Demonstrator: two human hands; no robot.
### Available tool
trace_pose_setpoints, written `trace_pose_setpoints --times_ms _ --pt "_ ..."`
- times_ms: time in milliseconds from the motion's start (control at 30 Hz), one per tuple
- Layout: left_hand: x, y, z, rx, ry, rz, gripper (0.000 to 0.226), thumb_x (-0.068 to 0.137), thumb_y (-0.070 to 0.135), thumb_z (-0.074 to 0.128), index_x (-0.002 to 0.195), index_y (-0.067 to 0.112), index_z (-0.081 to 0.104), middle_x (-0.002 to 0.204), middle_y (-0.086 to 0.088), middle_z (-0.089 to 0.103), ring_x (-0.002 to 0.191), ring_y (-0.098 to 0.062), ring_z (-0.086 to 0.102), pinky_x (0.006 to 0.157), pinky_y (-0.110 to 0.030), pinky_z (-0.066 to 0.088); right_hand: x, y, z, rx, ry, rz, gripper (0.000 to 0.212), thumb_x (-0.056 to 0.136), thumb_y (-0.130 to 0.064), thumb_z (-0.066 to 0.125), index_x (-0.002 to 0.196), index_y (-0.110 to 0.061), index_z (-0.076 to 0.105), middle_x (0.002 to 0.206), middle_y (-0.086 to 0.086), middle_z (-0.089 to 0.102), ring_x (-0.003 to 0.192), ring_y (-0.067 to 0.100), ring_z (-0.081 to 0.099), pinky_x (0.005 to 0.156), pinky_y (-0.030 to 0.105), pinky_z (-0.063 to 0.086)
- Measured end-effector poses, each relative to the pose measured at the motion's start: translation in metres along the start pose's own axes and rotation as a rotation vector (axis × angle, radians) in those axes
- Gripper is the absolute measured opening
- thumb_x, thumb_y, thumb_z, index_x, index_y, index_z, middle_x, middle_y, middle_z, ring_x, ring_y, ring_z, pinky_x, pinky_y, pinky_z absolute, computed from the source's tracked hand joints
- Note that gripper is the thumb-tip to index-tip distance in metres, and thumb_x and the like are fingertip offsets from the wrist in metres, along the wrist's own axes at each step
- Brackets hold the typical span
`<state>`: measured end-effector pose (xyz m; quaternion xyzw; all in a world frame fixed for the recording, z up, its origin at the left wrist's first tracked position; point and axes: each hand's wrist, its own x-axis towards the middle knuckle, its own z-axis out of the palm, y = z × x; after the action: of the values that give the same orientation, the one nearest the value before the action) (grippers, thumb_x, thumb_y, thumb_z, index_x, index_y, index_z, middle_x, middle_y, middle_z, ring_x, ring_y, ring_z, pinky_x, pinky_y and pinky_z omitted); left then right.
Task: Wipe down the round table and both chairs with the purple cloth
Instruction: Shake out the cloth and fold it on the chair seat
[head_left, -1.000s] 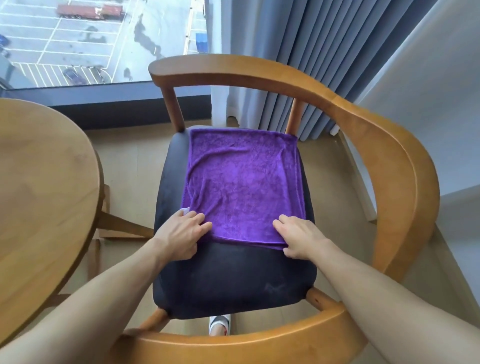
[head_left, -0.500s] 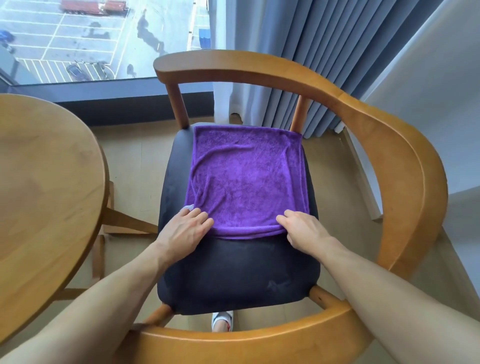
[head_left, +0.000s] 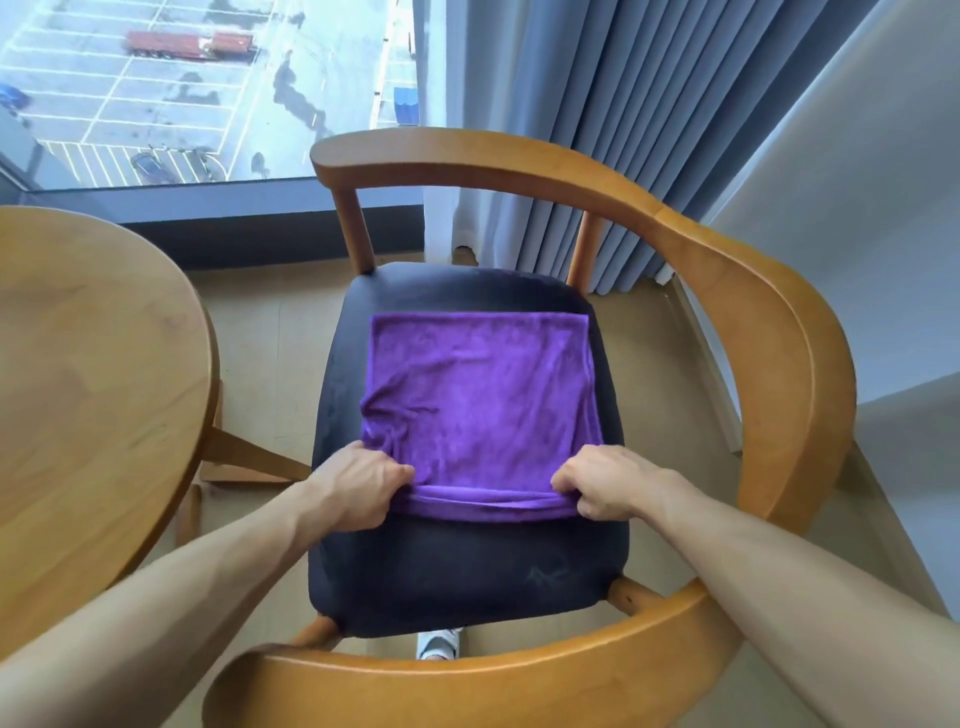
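The purple cloth (head_left: 480, 410) at frame centre appears soft, light and limp. Left hand (head_left: 358, 488) and right hand (head_left: 605, 486) each grip a near corner, the best hold.

Plain purple cloth (head_left: 480, 400) on a black chair seat (head_left: 467, 571). Honey-orange wooden chair frame (head_left: 769, 332). Round table (head_left: 93, 374) in lighter tan wood with faint grain. Grey-blue pleated curtains (head_left: 623, 104). Beige floor (head_left: 280, 343). White-lined grey car park (head_left: 182, 88) outside.
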<state>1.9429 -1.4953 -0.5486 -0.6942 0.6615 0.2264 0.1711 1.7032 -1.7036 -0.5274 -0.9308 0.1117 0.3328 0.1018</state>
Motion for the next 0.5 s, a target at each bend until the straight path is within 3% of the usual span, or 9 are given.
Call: trace_pose_setpoints --times_ms 200,267,367,500 --pt "-0.02 0.007 0.009 -0.176 -0.117 0.071 0.029 0.091 0.016 0.042 0.114 0.025 0.057 0.114 0.0 0.069 0.106 -0.022 0.064 0.09 -0.037 0.052 -0.01 -0.01 0.009 0.077 -0.119 -0.036 0.017 0.076 -0.003 0.054 0.068 -0.017 0.048 0.063 -0.004 0.044 0.07 0.025 0.05 0.05 0.029 0.031" --pt "-0.027 0.007 0.007 -0.185 -0.117 0.058 0.029 0.087 0.017 0.045 0.112 0.026 0.058 0.112 0.002 0.067 0.106 -0.022 0.063 0.087 -0.037 0.052 -0.012 -0.006 0.005 0.135 -0.134 -0.032 0.018 0.074 -0.003 0.053 0.064 -0.016 0.043 0.061 -0.002 0.044 0.066 0.023 0.047 0.052 0.033 0.034" --pt "-0.026 -0.009 -0.013 -0.285 0.054 -0.052 0.027 0.082 0.011 0.049 0.103 0.024 0.061 0.108 0.003 0.066 0.104 -0.022 0.062 0.084 -0.037 0.052 -0.009 0.012 -0.018 0.216 -0.087 0.014 0.015 0.072 -0.006 0.051 0.064 -0.014 0.042 0.062 -0.001 0.047 0.066 0.024 0.05 0.057 0.038 0.042" --pt "-0.001 -0.041 -0.055 -0.288 0.387 -0.205 0.022 0.088 0.007 0.049 0.101 0.017 0.064 0.105 -0.005 0.067 0.099 -0.031 0.064 0.078 -0.04 0.053 0.009 0.046 -0.06 0.223 0.183 0.188 0.018 0.076 -0.006 0.048 0.067 -0.02 0.04 0.069 -0.002 0.051 0.071 0.027 0.053 0.054 0.034 0.036"
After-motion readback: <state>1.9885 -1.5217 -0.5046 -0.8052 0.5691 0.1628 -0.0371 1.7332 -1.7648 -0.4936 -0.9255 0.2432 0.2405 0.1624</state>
